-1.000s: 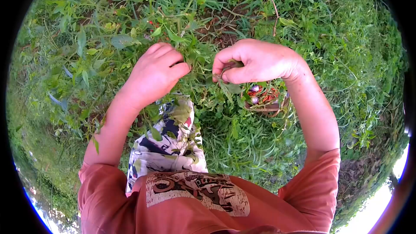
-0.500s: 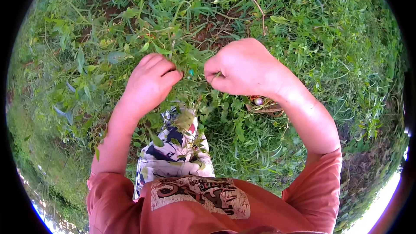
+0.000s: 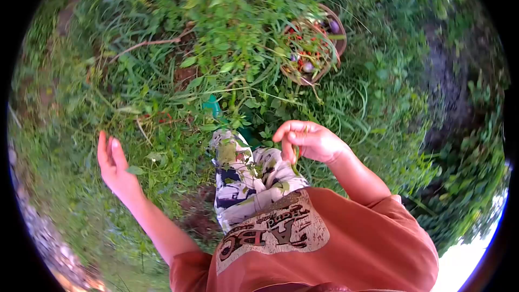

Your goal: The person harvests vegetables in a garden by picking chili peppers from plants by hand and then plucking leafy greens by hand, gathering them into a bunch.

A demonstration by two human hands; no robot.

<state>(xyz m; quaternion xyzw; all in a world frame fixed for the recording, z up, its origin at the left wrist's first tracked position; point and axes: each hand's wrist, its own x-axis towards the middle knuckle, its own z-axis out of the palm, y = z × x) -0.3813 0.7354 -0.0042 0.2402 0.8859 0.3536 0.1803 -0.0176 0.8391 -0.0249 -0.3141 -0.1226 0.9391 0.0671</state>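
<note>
My right hand (image 3: 313,141) is closed in front of my lap, thumb pressed against the fingers. A slim green chili (image 3: 296,158), partly hidden by the fingers, pokes out below the grip; its kind is hard to make out for certain. Out to the left, my left hand (image 3: 115,168) is open, fingers stretched over the weeds and nothing in it. Beyond my right hand, a round woven basket (image 3: 296,78) sits in the grass, holding red chilies (image 3: 309,55) and several small purple eggplants (image 3: 307,67).
Leafy green plants (image 3: 227,32) and tall grass surround my legs in patterned trousers (image 3: 238,184). A dry stick (image 3: 151,42) lies at the upper left. Something teal (image 3: 212,106) shows by my foot. Dark bare soil (image 3: 446,86) lies to the right.
My hands have parted: the left swung out left and opened, the right drew back toward my lap. The view has turned, so the basket now shows farther up and more fully.
</note>
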